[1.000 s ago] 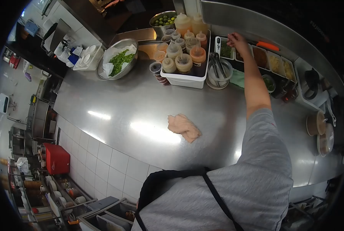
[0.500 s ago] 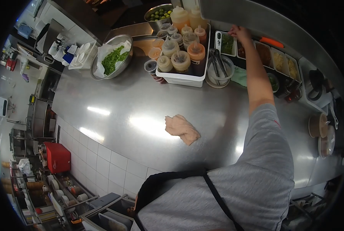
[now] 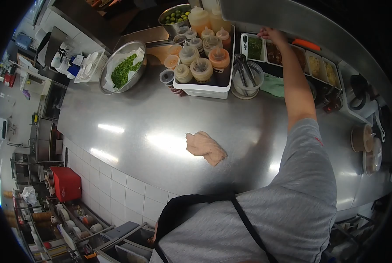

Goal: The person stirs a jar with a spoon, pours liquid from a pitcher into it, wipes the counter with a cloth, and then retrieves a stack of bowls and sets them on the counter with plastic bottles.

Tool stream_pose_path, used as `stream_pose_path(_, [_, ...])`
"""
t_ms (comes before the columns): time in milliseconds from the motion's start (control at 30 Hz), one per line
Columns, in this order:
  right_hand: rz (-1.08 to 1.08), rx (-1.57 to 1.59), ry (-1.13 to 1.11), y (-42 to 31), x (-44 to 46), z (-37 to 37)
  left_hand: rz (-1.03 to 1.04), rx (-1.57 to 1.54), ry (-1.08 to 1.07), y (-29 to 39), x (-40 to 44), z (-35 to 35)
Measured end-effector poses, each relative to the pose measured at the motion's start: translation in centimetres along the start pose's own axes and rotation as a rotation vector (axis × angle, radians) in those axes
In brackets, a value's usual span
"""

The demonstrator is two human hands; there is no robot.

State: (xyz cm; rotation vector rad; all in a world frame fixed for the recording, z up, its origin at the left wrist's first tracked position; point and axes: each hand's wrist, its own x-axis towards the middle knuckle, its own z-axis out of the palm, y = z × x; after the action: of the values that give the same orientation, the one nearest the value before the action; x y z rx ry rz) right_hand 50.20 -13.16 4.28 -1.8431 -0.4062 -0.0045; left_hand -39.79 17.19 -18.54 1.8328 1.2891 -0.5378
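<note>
My right hand (image 3: pixel 272 36) reaches far out over the row of food containers at the upper right. Its fingers are bent together, small in view, and whatever they may hold cannot be made out. Just below and left of the fingers is a container of chopped green herbs (image 3: pixel 255 49). A container of reddish-brown food (image 3: pixel 273 55) lies partly behind my wrist. Farther right sit containers of pale yellow food (image 3: pixel 314 65), and an orange-handled tool (image 3: pixel 307 44) lies along the back edge. My left hand is out of view.
A crumpled tan cloth (image 3: pixel 206 148) lies on the steel counter (image 3: pixel 130 109). A white bin (image 3: pixel 203 90) holds several squeeze bottles. Tongs (image 3: pixel 247 70) stand in a clear tub (image 3: pixel 256 83). At left is a steel bowl (image 3: pixel 139 72) of chopped greens, with limes (image 3: pixel 176 16) behind.
The whole view has shifted slightly, so the counter items appear a little further left. My right hand stays over the containers, with its fingers still drawn together.
</note>
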Motion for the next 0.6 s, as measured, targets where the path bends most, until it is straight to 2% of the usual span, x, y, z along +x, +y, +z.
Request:
stream_pose_path(67, [-0.022, 0.026, -0.02, -0.6, -1.0, -0.4, 0.007, 0.003, -0.009, -0.1, 0.3, 0.2])
stream_pose_path(133, [-0.037, -0.15, -0.15, -1.7, -3.4, 0.0, 0.02, 0.005, -0.009, -0.4, 0.7, 0.5])
stream_pose_path(267, [-0.364, -0.776, -0.23, -2.3, -9.7, 0.7, 0.108, 0.019, 0.004, -2.8, 2.6, 2.0])
stream_pose_path(333, [-0.488, -0.843, -0.216, -1.5, -11.5, 0.5, 0.139, 0.042, 0.04, -3.9, 3.6, 3.0])
stream_pose_path(367, [-0.479, -0.928, -0.231, -1.8, -11.9, 0.0, 0.107, 0.043, 0.113, -3.1, 3.2, 3.0])
stream_pose_path(400, [-0.5, -1.037, -0.163, -2.7, -12.9, -0.4, 0.126, -0.004, 0.131, 2.8, -0.2, 0.2])
stream_pose_path(433, [-0.625, -0.993, -0.056, -3.0, -13.0, -1.0, 0.122, 0.033, 0.096, 2.6, 0.5, -0.1])
stream_pose_path(467, [-0.534, -0.971, 0.011, -4.9, -13.8, -1.0, 0.069, -0.037, 0.09, 3.0, 0.5, -0.4])
stream_pose_path(500, [-0.598, -0.918, 0.1, -8.0, -15.4, -0.8, 0.031, -0.053, 0.103, 3.6, 0.5, -0.8])
stream_pose_path(533, [-0.633, -0.928, 0.212, -10.6, -17.5, 0.1, 0.087, -0.051, 0.127, 3.0, 1.4, -0.9])
stream_pose_path(567, [-0.757, -0.704, 0.193, -12.1, -19.4, 0.9, 0.057, -0.112, 0.129, 3.2, 1.4, -1.0])
stream_pose_path(600, [-0.618, -0.392, 0.066, -13.1, -22.4, 2.7, 0.071, -0.077, 0.134, 2.9, 1.9, -1.1])
